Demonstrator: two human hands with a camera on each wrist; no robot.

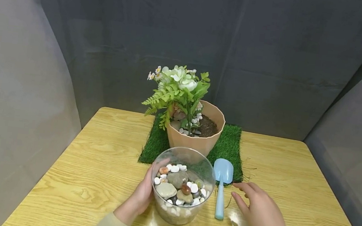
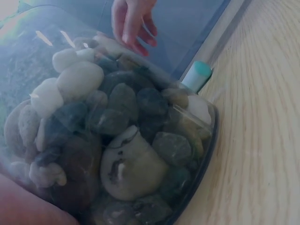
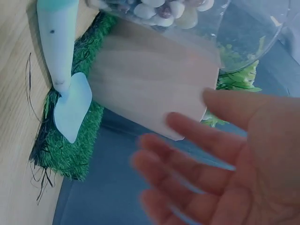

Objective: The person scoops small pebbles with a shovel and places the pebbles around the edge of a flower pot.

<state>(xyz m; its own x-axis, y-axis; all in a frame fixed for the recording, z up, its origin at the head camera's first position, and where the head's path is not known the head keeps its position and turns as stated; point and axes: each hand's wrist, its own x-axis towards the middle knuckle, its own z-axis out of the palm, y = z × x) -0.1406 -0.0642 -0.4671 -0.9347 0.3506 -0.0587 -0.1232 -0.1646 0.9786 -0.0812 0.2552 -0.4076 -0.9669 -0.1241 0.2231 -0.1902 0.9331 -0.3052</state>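
Observation:
My left hand [image 1: 143, 191] holds the left side of a clear bowl [image 1: 177, 217], its fingers partly hidden behind the wall. White pebbles, bigger grey stones [image 1: 166, 190] and a few reddish-brown ones lie inside. In the left wrist view stones [image 2: 131, 164] show through the clear side, and a bit of the hand [image 2: 33, 206] appears at the lower left. Over the table to the right, my right hand [image 1: 261, 211] has loosely spread fingers and holds nothing. Nearest to it is a light blue trowel [image 1: 220, 199], its blade on the green turf mat [image 1: 231, 141].
Behind the bowl, a peach-coloured pot [image 1: 194, 143] stands on the mat. It contains dark soil [image 1: 208, 126], pebbles and a plant [image 1: 184, 87] with white flowers and green leaves. Grey cloth [image 1: 273, 64] encloses the back and sides of the wooden table [image 1: 95, 163].

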